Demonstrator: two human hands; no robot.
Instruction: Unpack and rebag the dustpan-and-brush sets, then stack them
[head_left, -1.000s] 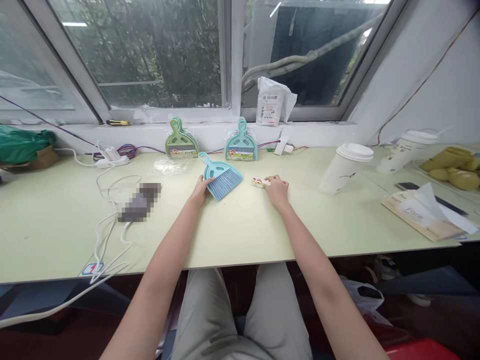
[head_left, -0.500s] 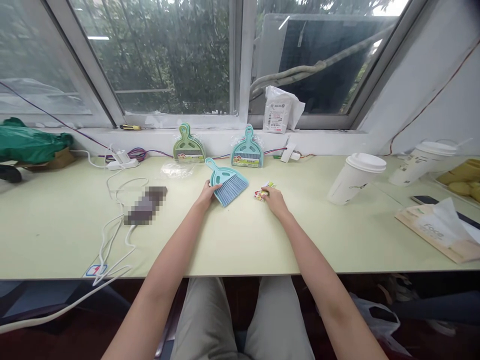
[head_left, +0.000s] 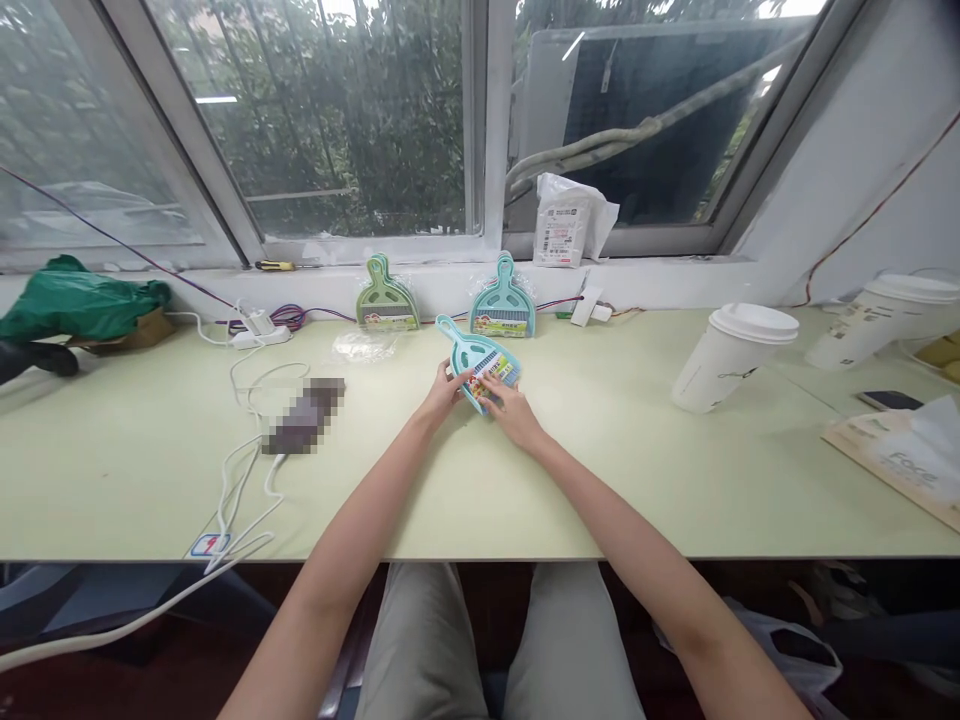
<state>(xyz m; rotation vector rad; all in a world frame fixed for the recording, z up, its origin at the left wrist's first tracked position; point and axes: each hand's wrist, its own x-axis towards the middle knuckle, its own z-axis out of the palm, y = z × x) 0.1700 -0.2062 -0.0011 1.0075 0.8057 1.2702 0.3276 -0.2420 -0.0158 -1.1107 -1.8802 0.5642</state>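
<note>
colourful label has moved onto the blue dustpan, hands holding both, tissue pack reading "face"

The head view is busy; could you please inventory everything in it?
Table: 1, pale green, foreground
Dustpan set: 1, light blue, centre
Label: 1, multicoloured, over its brush
Dustpan packs: 2, green and light blue, back
Wrapper: 1, clear, back left
Pixelated thing: 1, dark, left
Power strip: 1, white, back left
Cables: several, mostly white, left
Bag: 1, green, far left
Tool: 1, yellow and black, sill
Package: 1, white, sill
Lidded cups: 2, white, right
Phone: 1, dark, right
Tissue pack: 1, beige, right
Bulky things: count unclear, yellow, far right
Plastic bag: 1, whitish, below table
Window panes: 3, grey frames, behind
Legs: 2, grey trousers, below table
Left grip: 1, bare, on dustpan set
Right grip: 1, bare, on label
</note>
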